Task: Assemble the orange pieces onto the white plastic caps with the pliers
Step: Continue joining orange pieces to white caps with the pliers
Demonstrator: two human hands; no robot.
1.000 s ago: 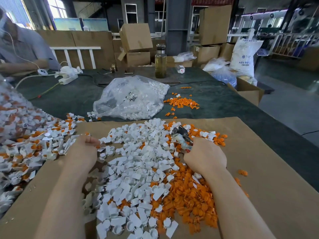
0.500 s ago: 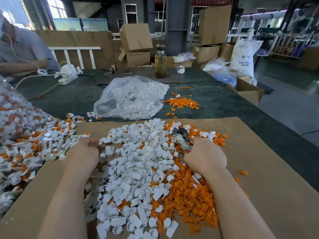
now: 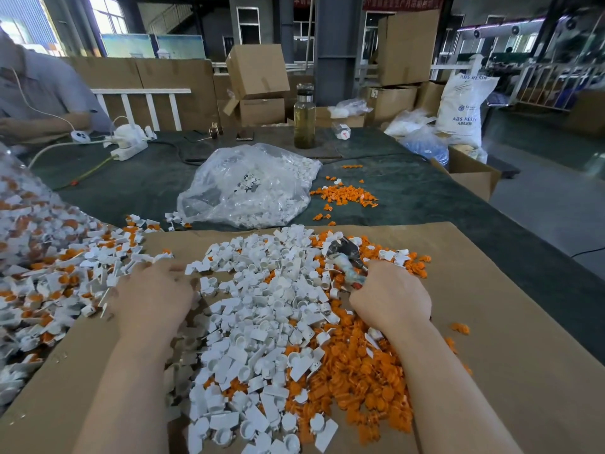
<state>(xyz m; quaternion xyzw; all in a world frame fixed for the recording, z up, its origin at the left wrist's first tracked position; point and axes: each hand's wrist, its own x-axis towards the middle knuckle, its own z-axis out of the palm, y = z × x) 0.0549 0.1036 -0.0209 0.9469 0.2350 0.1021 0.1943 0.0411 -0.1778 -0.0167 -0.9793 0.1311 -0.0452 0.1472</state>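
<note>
We are gripping pliers (image 3: 343, 262) in right hand (image 3: 391, 298), fingers curled round handles; left hand (image 3: 154, 298) reaching over white caps (image 3: 262, 309), grip unclear; orange pieces (image 3: 360, 381) lying just under right hand; seat one squarely before squeezing

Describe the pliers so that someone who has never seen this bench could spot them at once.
Start at the brown cardboard sheet covering the near end of the table, then find the heap of white plastic caps and orange pieces on it. At the heap's far right edge, the right hand grips the pliers: the only dark metal thing there, its head pointing away from the person.
</note>
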